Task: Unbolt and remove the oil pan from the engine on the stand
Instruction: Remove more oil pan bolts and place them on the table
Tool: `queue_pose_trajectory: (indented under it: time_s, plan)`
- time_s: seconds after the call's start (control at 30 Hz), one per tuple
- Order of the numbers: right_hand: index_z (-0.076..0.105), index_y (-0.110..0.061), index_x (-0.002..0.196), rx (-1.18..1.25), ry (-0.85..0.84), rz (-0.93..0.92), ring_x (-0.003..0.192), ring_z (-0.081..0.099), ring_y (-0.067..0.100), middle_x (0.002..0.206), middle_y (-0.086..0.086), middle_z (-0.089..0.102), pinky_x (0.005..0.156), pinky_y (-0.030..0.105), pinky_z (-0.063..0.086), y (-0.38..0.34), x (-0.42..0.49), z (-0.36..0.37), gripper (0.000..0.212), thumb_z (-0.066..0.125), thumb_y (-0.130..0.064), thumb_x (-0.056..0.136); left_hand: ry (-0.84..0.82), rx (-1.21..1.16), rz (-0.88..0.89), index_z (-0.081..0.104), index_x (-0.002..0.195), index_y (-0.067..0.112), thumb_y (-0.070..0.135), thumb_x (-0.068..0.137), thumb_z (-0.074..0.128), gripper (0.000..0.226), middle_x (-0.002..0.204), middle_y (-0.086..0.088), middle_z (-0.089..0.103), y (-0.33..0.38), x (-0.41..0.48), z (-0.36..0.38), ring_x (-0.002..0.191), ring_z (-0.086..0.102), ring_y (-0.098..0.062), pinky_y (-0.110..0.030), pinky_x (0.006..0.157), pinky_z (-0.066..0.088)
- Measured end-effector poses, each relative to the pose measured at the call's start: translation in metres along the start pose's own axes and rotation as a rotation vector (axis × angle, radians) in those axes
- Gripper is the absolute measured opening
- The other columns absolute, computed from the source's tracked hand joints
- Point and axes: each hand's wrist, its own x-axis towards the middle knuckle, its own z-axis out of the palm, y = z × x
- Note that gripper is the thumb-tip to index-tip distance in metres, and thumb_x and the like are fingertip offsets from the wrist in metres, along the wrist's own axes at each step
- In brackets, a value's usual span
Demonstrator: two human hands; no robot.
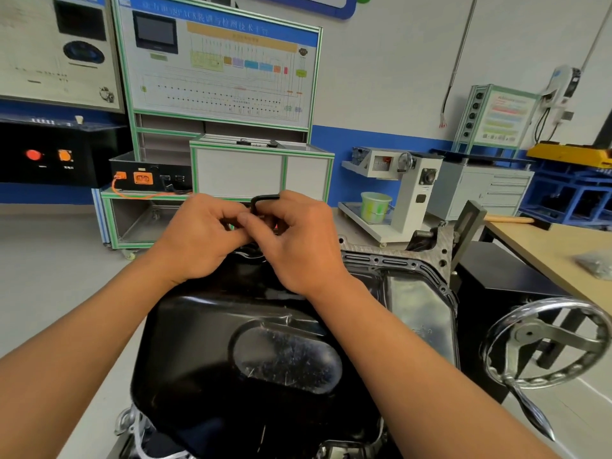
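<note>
The black oil pan (251, 342) faces up on the engine, with its bolt flange (397, 261) showing along the far right side. Both my hands meet over the pan's far edge. My right hand (298, 240) grips a black L-shaped hex key (261, 202), whose bend sticks up above my fingers. My left hand (202, 240) has its fingers curled and its thumb against the key's lower part; the key's tip and the bolt under it are hidden by my fingers.
The stand's chrome handwheel (543, 339) with its crank handle sits at the right. A wooden table (556, 250) stands behind it with a bag of small parts (596, 265). Green-framed training benches (231, 173) and a white stand with a green bucket (376, 207) are across the floor.
</note>
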Motion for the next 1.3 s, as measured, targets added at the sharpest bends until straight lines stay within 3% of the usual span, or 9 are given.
queue_pose_trajectory:
  time_s: [0.17, 0.3, 0.43, 0.63, 0.77, 0.93, 1.07, 1.17, 1.3]
  plan:
    - [0.079, -0.006, 0.084, 0.051, 0.018, 0.015, 0.064, 0.058, 0.022, 0.067, 0.005, 0.063, 0.059, 0.043, 0.049, -0.002, 0.001, -0.001, 0.016, 0.079, -0.022, 0.085, 0.012, 0.029, 0.015, 0.076, 0.078, 0.001, 0.009, 0.074, 0.071, 0.011, 0.076, -0.023, 0.072, 0.000, 0.002, 0.002, 0.072, 0.067, -0.034, -0.056, 0.071, 0.054]
    - [0.078, -0.005, 0.081, 0.067, -0.016, 0.007, 0.063, 0.056, 0.021, 0.066, 0.003, 0.060, 0.058, 0.041, 0.047, -0.001, 0.001, 0.000, 0.017, 0.075, -0.019, 0.089, -0.022, 0.022, 0.005, 0.075, 0.077, 0.006, 0.012, 0.075, 0.071, 0.008, 0.073, -0.022, 0.070, -0.001, 0.001, 0.001, 0.068, 0.060, -0.024, -0.054, 0.070, 0.053]
    - [0.075, -0.005, 0.077, 0.061, -0.048, -0.051, 0.060, 0.046, 0.011, 0.062, -0.013, 0.046, 0.058, 0.023, 0.037, -0.002, 0.000, -0.001, 0.017, 0.071, -0.014, 0.092, -0.158, -0.004, -0.077, 0.071, 0.078, 0.025, 0.012, 0.075, 0.067, 0.014, 0.071, -0.005, 0.068, -0.002, 0.002, 0.000, 0.064, 0.057, -0.022, -0.040, 0.066, 0.051]
    - [0.074, -0.005, 0.091, 0.035, -0.170, -0.086, 0.069, 0.052, 0.016, 0.073, -0.004, 0.057, 0.065, 0.033, 0.043, -0.002, 0.000, 0.000, 0.016, 0.061, -0.013, 0.097, -0.284, 0.105, -0.193, 0.065, 0.084, 0.009, 0.018, 0.079, 0.050, 0.018, 0.086, -0.030, 0.064, -0.008, 0.008, 0.000, 0.085, 0.060, -0.047, -0.062, 0.081, 0.047]
    - [0.067, -0.005, 0.089, 0.031, -0.197, -0.052, 0.072, 0.050, 0.016, 0.076, -0.002, 0.055, 0.067, 0.032, 0.041, -0.001, 0.000, -0.001, 0.018, 0.056, -0.014, 0.100, -0.268, 0.146, -0.247, 0.068, 0.073, 0.023, 0.013, 0.085, 0.050, 0.024, 0.078, -0.013, 0.068, -0.008, 0.007, 0.001, 0.076, 0.062, -0.030, -0.053, 0.079, 0.050]
    - [0.065, -0.003, 0.101, 0.052, -0.200, 0.002, 0.088, 0.059, 0.028, 0.093, 0.011, 0.064, 0.078, 0.048, 0.049, -0.001, -0.001, -0.002, 0.020, 0.048, -0.014, 0.101, -0.298, 0.155, -0.220, 0.067, 0.064, 0.040, -0.005, 0.088, 0.048, 0.054, 0.062, 0.009, 0.063, -0.007, 0.007, -0.001, 0.058, 0.055, -0.005, -0.035, 0.063, 0.041]
    - [0.064, -0.003, 0.102, 0.106, -0.117, 0.095, 0.088, 0.060, 0.027, 0.093, 0.011, 0.066, 0.078, 0.048, 0.050, -0.005, 0.000, -0.003, 0.026, 0.045, -0.020, 0.100, -0.289, 0.155, -0.191, 0.074, 0.079, 0.037, -0.008, 0.086, 0.051, 0.052, 0.076, 0.010, 0.073, -0.006, 0.006, -0.003, 0.075, 0.066, -0.017, -0.039, 0.075, 0.050]
    - [0.065, -0.001, 0.097, 0.143, 0.026, 0.168, 0.085, 0.059, 0.022, 0.089, 0.011, 0.067, 0.077, 0.039, 0.047, -0.005, 0.002, -0.006, 0.029, 0.044, -0.021, 0.099, -0.294, 0.133, -0.166, 0.073, 0.090, 0.038, -0.010, 0.084, 0.055, 0.051, 0.080, 0.011, 0.074, -0.002, 0.005, -0.002, 0.077, 0.067, -0.008, -0.027, 0.076, 0.049]
    - [0.066, -0.006, 0.093, 0.212, 0.123, 0.264, 0.075, 0.055, 0.016, 0.081, 0.008, 0.065, 0.071, 0.031, 0.044, -0.004, 0.002, -0.012, 0.027, 0.045, -0.020, 0.101, -0.355, 0.131, -0.179, 0.072, 0.114, 0.021, -0.012, 0.083, 0.055, 0.048, 0.103, -0.002, 0.075, 0.005, -0.001, -0.008, 0.094, 0.069, -0.017, -0.036, 0.093, 0.053]
